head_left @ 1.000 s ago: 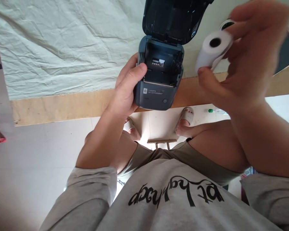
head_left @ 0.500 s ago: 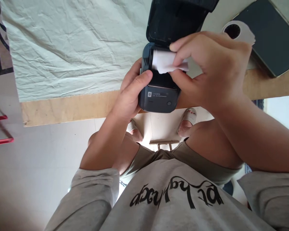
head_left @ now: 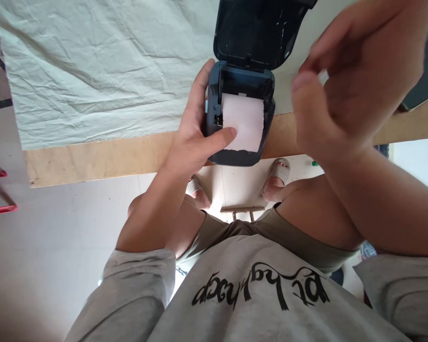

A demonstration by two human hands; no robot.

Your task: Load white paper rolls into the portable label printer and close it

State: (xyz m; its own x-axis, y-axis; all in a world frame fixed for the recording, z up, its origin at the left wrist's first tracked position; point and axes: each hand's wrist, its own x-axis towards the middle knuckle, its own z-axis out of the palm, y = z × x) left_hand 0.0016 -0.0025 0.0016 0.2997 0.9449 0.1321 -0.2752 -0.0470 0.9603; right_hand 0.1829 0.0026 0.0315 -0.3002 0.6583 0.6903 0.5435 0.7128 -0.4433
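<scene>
My left hand is wrapped round the side of a small dark portable printer, its lid swung up and back. Inside the printer bay lies a white paper roll, its loose end drawn down over the front edge. My left thumb presses on that paper near its left side. To the right of the printer, clear of it, my right hand is raised and slightly blurred, thumb and forefinger apart, with nothing visible in it.
A pale wrinkled cloth covers the table, whose bare wooden edge runs along the front. A dark flat box sits at the right, partly behind my right hand. At far left a red frame shows above the floor.
My right hand has let go of the paper and moved right, away from the printer. The paper now lies flat over the front, and my left thumb has shifted onto it.
</scene>
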